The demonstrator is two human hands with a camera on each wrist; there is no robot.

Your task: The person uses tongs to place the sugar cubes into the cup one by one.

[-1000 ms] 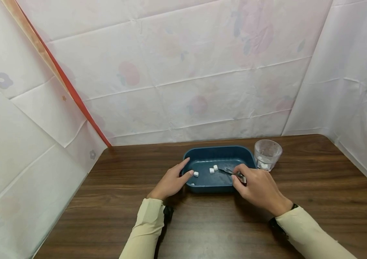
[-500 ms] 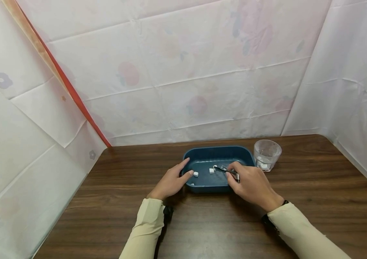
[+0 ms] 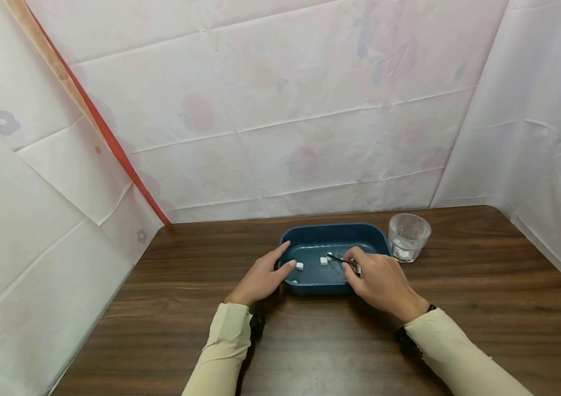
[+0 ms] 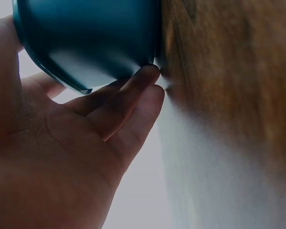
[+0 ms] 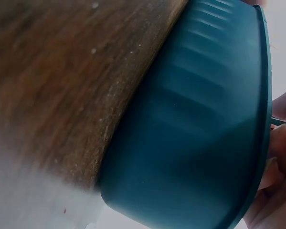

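Dark brown wood grain runs across the tabletop (image 3: 161,308), which fills the lower part of the head view and carries a pale patch of glare at the bottom centre. Behind it we see white creased sheeting (image 3: 270,71) hung as walls, printed with faded pink fruit and, at the left, grey flowers; a red and orange strip (image 3: 117,151) slants from the upper left down to the table's back left corner. Right of centre, near the back edge, we find a blue tray (image 3: 332,234) standing flat on the wood, with a clear glass (image 3: 409,226) just beside its right end, white pieces (image 3: 402,254) at its bottom. Inside the tray we make out a white cube (image 3: 300,266) near the left end and a near-centre cube (image 3: 323,261) beside a farther cube (image 3: 330,256). The left hand (image 3: 260,276) rests on the tray's left end, thumb and forefinger spread apart, and its other fingers touch the outer wall in the left wrist view. The right hand (image 3: 384,281), over the tray's right part, pinches dark tweezers (image 3: 338,258); their tips meet the farther cube, though we cannot tell whether they clamp it.
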